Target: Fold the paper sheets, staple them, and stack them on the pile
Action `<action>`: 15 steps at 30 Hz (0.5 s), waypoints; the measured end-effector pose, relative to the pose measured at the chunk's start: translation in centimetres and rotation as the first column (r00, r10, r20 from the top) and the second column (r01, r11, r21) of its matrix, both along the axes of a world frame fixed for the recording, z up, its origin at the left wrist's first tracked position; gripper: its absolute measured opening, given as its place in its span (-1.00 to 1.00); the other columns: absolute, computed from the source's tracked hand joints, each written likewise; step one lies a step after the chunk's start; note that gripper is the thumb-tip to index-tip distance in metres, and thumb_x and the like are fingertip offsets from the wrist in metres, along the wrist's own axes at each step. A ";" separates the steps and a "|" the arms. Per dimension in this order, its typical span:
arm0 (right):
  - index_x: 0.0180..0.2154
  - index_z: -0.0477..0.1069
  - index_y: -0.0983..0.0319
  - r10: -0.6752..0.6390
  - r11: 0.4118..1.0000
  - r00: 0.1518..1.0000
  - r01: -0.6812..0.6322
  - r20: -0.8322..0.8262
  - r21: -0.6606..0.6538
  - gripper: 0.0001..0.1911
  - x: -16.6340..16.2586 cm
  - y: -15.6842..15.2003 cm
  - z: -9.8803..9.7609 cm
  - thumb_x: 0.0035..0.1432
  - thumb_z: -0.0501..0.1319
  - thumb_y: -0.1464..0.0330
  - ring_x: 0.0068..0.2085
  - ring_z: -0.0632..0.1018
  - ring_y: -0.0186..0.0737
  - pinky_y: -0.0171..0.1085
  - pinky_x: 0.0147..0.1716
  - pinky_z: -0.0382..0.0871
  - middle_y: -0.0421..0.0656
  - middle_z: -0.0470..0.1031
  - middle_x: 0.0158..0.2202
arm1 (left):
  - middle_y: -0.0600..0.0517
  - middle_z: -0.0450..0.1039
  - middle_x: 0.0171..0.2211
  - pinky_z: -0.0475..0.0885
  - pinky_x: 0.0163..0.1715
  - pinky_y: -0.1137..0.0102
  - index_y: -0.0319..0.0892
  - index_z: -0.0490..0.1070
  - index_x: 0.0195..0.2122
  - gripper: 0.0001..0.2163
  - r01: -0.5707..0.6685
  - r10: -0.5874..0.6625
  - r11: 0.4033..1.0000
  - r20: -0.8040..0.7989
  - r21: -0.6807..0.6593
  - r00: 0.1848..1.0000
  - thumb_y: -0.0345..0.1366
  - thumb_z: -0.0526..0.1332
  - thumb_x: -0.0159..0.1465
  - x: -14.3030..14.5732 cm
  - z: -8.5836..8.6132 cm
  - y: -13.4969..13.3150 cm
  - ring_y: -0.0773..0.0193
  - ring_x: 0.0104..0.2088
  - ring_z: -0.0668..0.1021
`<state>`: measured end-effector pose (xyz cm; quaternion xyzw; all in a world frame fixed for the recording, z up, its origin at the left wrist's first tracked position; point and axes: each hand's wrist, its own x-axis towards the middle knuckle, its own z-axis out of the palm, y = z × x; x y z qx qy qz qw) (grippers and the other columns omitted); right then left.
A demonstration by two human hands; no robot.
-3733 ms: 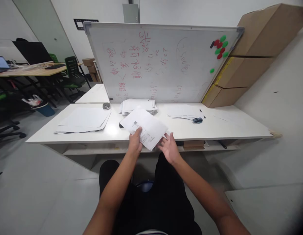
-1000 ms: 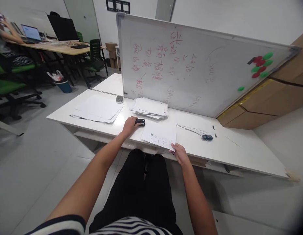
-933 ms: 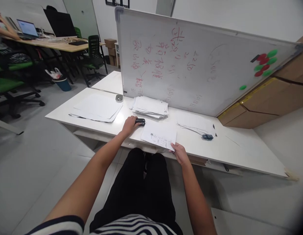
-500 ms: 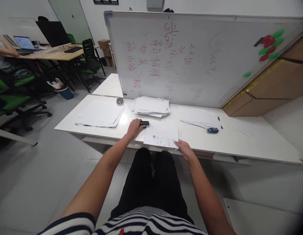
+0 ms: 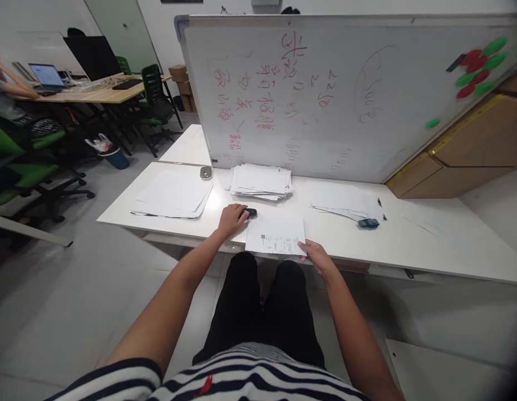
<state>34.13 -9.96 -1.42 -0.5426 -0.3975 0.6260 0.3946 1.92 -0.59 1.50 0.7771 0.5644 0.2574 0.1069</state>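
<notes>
Two hands are out over the near edge of the white table (image 5: pixel 408 245), and I start with them because they sit closest to me. My right hand (image 5: pixel 315 257) pinches the near right corner of a printed sheet (image 5: pixel 277 235), fingers closed on the paper, the sheet lying flat with its long side running along the table's front edge. My left hand (image 5: pixel 230 218) is curled over a small black stapler (image 5: pixel 250 212); the fingers wrap its rear end, but I cannot tell whether they are squeezing it or only resting on it. The stapler lies just beside the sheet's far left corner, its long axis running left to right with the nose toward the paper, so the left hand is clearly the nearer one to that corner and the right is well apart from it.

Farther back, a thick stack of papers (image 5: pixel 260 181) sits near the middle of the table, touching the foot of the whiteboard (image 5: pixel 325 94). To its left, toward the left end, lies a loose spread of blank sheets (image 5: pixel 175 195), with a small round grey object (image 5: pixel 206 172) at the far edge beside them. To the right, a few thin sheets (image 5: pixel 337 203) and a small dark clip (image 5: pixel 369 223). Cardboard boxes (image 5: pixel 467 156) lean behind the board at the far right corner.
</notes>
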 end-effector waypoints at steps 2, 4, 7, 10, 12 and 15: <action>-0.26 0.55 0.25 -0.003 1.000 1.000 0.003 0.000 0.003 -0.64 0.1 0.0 -0.1 -0.04 0.36 0.14 -0.59 0.39 -0.36 -0.33 -0.59 0.35 -0.16 0.57 -0.40 | -0.07 0.48 -0.13 0.24 0.03 0.18 -0.07 0.44 -0.09 -0.69 -0.025 0.026 0.999 0.019 -0.020 0.999 -0.16 -0.06 0.35 0.2 0.2 0.1 0.08 -0.04 0.45; -0.25 0.55 0.26 -0.001 1.000 1.000 0.001 -0.001 0.006 -0.62 0.1 -0.1 -0.1 -0.05 0.36 0.13 -0.60 0.40 -0.36 -0.31 -0.56 0.37 -0.16 0.57 -0.41 | -0.07 0.49 -0.19 0.19 0.07 0.14 -0.07 0.45 -0.21 -0.69 -0.065 0.065 0.998 0.037 -0.018 0.997 -0.16 -0.08 0.36 0.6 0.4 0.2 0.08 -0.01 0.44; -0.21 0.54 0.28 0.014 1.000 1.000 -0.014 -0.004 0.013 -0.59 0.1 -0.3 0.2 -0.01 0.34 0.12 -0.59 0.43 -0.35 -0.30 -0.48 0.37 -0.18 0.57 -0.43 | -0.08 0.48 -0.23 0.08 0.15 0.06 -0.10 0.44 -0.33 -0.70 -0.161 0.162 0.987 0.081 -0.028 0.983 -0.06 0.00 0.32 1.4 0.5 0.4 0.03 0.02 0.42; -0.15 0.52 0.27 0.011 1.000 1.000 -0.011 -0.004 0.017 -0.56 0.0 -0.5 0.5 0.01 0.31 0.10 -0.59 0.44 -0.35 -0.29 -0.44 0.36 -0.19 0.59 -0.41 | -0.07 0.48 -0.24 0.09 0.14 0.00 -0.10 0.45 -0.32 -0.68 -0.246 0.258 0.963 0.119 -0.109 0.959 0.03 0.09 0.25 2.1 0.6 0.6 0.01 -0.04 0.44; -0.13 0.51 0.26 -0.003 1.000 1.000 0.003 0.006 0.012 -0.55 -0.1 -0.6 0.7 0.02 0.30 0.09 -0.59 0.45 -0.34 -0.28 -0.43 0.37 -0.18 0.59 -0.37 | -0.08 0.49 -0.18 0.04 0.14 -0.07 -0.07 0.44 -0.25 -0.69 -0.277 0.300 0.946 0.128 -0.168 0.945 0.04 0.11 0.22 2.3 0.5 0.9 -0.04 0.02 0.40; -0.11 0.51 0.25 -0.018 1.000 0.999 0.018 0.031 0.000 -0.54 -0.2 -0.7 0.7 0.03 0.30 0.09 -0.57 0.47 -0.31 -0.26 -0.41 0.39 -0.16 0.60 -0.35 | -0.11 0.46 -0.07 -0.16 0.15 -0.24 -0.04 0.40 -0.18 -0.69 -0.302 0.339 0.913 0.096 -0.274 0.936 0.03 0.15 0.20 2.4 0.4 1.6 -0.14 0.15 0.29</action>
